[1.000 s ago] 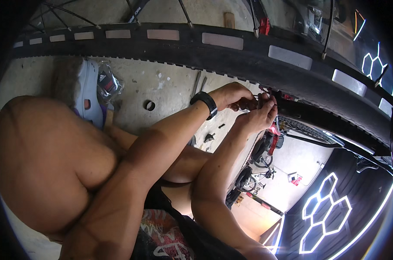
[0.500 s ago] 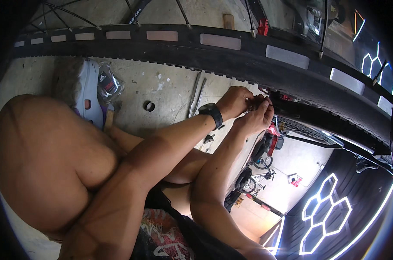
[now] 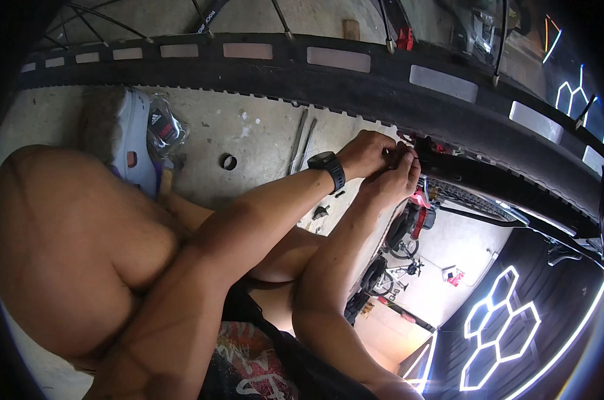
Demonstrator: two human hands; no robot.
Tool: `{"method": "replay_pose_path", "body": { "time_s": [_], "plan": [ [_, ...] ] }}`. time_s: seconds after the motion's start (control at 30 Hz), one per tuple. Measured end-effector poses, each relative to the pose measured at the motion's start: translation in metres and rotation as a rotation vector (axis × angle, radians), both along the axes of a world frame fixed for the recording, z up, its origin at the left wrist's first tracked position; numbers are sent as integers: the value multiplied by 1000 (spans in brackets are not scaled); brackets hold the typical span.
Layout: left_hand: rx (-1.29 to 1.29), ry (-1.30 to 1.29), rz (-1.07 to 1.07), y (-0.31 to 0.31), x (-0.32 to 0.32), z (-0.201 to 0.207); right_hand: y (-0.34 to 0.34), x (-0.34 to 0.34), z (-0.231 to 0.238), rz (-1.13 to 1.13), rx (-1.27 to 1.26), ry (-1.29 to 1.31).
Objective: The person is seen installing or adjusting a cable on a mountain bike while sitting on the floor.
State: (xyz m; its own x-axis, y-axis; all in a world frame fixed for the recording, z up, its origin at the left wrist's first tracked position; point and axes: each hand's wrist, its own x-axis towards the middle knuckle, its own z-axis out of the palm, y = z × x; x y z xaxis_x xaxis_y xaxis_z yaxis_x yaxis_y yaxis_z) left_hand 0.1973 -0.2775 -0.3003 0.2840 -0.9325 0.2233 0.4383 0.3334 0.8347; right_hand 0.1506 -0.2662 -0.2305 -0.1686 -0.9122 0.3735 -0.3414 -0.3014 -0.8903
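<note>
My left hand (image 3: 365,155), with a black watch (image 3: 323,160) on its wrist, reaches under the bicycle wheel's tyre (image 3: 355,100), its fingers closed in a pinch. Against it, my right hand (image 3: 396,179) has thumb and fingers pressed together too. What the fingertips grip is too small and too hidden to name. Just beyond them are red bicycle parts (image 3: 430,145) and a dark frame tube (image 3: 458,168). The wheel's black rim (image 3: 202,67) with pale oblong cutouts runs across the top of the view.
On the concrete floor lie two thin metal strips (image 3: 303,141), a short dark ring (image 3: 229,162), a small black piece (image 3: 321,212) and a clear plastic package (image 3: 166,127). A light-coloured shoe (image 3: 132,137) is at left. Further bicycles (image 3: 394,275) and hexagonal lights (image 3: 502,327) show at right.
My left wrist has turned, so the watch face shows more. Both hands have shifted only slightly and stay together beneath the tyre.
</note>
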Motion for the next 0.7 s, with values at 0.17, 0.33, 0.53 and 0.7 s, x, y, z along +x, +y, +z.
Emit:
{"method": "replay_pose_path", "body": {
  "time_s": [0.17, 0.33, 0.53, 0.7],
  "plan": [
    [40, 98, -21, 9, -5, 10, 16, -2, -6, -99, -51, 79],
    [-82, -26, 169, 11, 1, 6, 6, -9, -11, -72, 77, 40],
    [27, 52, 234, 6, -11, 1, -5, -13, -17, 42, 60, -149],
    [182, 432, -11, 2, -11, -2, -8, -16, -13, -71, 41, 70]
  ]
}}
